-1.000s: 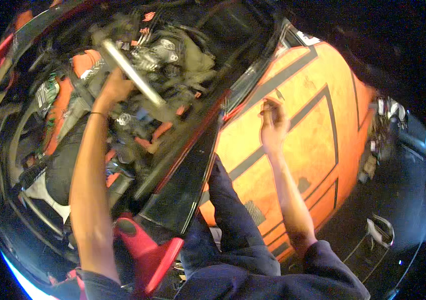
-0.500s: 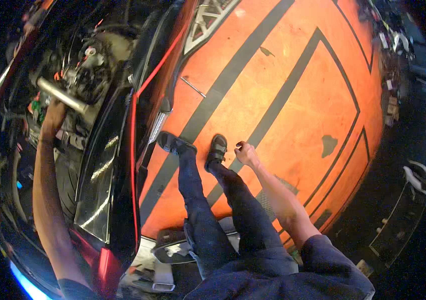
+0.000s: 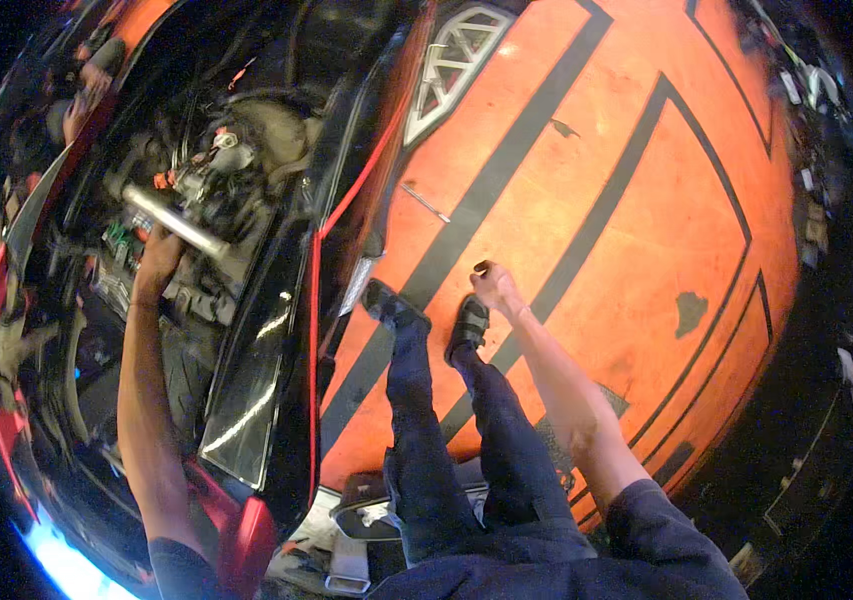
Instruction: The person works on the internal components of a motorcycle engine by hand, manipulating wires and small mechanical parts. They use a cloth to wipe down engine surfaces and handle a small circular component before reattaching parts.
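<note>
My left hand (image 3: 158,262) reaches into the car's engine bay (image 3: 271,125). It meets the underside of a bright silver tube (image 3: 176,220), which crosses over the fingers and hides them, so its grip does not show. Close by are an orange-red fitting (image 3: 163,181) and a pale, round-topped part (image 3: 226,143) among dark hoses. Over the orange floor, in front of my right shoe, my right hand (image 3: 494,288) is closed with the fingers curled in. Something small and dark shows at its fingertips, too small to name.
A red-edged body panel (image 3: 318,330) divides the engine bay from the orange floor (image 3: 636,230) with its dark stripes. A thin metal rod (image 3: 426,203) lies there, left of a dark stripe. Another person's hand (image 3: 73,122) is at the car's far side. A black tray (image 3: 361,510) sits behind my legs.
The view has swung so the car and floor sit farther right and lower. Another person's hands have come into view at upper left. My left hand stays at the silver tube.
</note>
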`<action>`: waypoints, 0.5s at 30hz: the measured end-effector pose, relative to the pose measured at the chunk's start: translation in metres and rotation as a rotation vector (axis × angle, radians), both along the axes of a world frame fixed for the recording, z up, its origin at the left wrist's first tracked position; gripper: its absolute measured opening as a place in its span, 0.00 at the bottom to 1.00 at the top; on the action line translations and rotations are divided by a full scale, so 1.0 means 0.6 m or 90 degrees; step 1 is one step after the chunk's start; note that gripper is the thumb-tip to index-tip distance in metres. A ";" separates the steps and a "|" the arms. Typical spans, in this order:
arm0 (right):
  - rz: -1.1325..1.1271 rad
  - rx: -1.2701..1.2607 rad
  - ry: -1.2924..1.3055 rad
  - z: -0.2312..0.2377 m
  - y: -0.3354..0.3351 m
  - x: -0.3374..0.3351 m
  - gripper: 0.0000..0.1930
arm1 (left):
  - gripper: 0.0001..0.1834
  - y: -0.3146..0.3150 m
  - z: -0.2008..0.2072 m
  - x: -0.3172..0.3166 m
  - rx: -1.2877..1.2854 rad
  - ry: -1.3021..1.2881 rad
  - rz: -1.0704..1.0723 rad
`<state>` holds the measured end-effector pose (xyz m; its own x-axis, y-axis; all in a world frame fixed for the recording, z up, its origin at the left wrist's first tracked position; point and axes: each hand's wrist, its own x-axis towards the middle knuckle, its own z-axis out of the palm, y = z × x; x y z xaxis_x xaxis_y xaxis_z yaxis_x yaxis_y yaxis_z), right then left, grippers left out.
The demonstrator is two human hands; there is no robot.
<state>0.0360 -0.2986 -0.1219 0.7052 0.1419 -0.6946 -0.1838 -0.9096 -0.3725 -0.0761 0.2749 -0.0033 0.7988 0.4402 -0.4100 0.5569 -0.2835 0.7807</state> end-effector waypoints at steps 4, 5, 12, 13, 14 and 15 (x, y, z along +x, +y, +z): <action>0.119 0.089 -0.056 0.014 0.044 0.025 0.14 | 0.18 -0.039 0.057 0.049 0.087 0.136 -0.031; 0.149 0.140 -0.055 0.020 0.075 0.013 0.13 | 0.17 -0.009 0.054 0.033 0.055 0.119 -0.032; 0.067 0.178 0.012 -0.045 0.028 -0.108 0.12 | 0.16 -0.058 0.097 0.038 0.135 0.057 -0.064; 0.088 0.165 -0.016 -0.063 -0.019 -0.110 0.12 | 0.16 -0.067 0.087 0.048 0.115 0.027 -0.055; 0.107 0.146 -0.045 -0.079 -0.076 -0.105 0.12 | 0.16 -0.081 0.073 0.063 0.090 -0.007 -0.047; 0.124 0.134 -0.069 -0.084 -0.105 -0.101 0.12 | 0.15 -0.083 0.056 0.074 0.070 -0.034 -0.046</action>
